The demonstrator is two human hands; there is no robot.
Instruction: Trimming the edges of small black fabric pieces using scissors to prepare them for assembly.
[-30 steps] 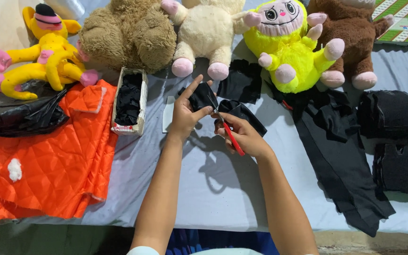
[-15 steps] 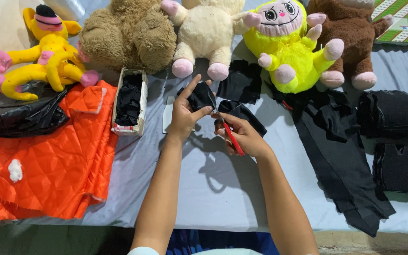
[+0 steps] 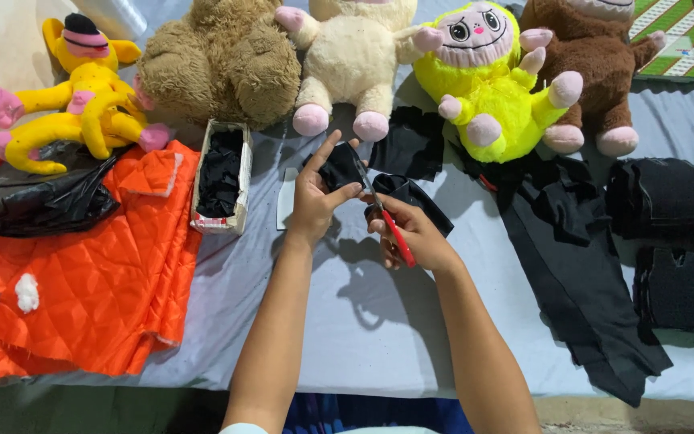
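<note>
The left hand [image 3: 319, 197] pinches a small piece of black fabric [image 3: 339, 166] between thumb and fingers, index finger stretched upward, holding it above the grey-blue cloth-covered table [image 3: 379, 321]. The right hand [image 3: 411, 233] is clenched around red-handled scissors [image 3: 387, 217], whose blades reach up to the edge of the black piece near the left thumb; whether the blades are parted or closed cannot be told. Just beyond the right hand lies a folded scrap of black cloth [image 3: 411, 197], and another black square [image 3: 411, 145] lies farther up, beside the feet of a cream plush toy with pink soles [image 3: 355, 56]. A small white card [image 3: 287, 197] lies flat just left of the left hand. Next to it stands a narrow white cardboard box filled with black cut pieces [image 3: 220, 173]. Farther left spreads a quilted orange fabric [image 3: 82, 273], with a crumpled black plastic bag [image 3: 38, 201] at its top edge. Along the far side sit a yellow long-limbed plush with a black hat [image 3: 82, 100], a tan shaggy bear [image 3: 218, 60], a bright yellow-green plush with a pink face [image 3: 496, 80] and a brown plush [image 3: 596, 72]. To the right, a long strip of black cloth [image 3: 580, 273] runs toward the near edge, with stacked black pieces [image 3: 672, 241] beyond it.
</note>
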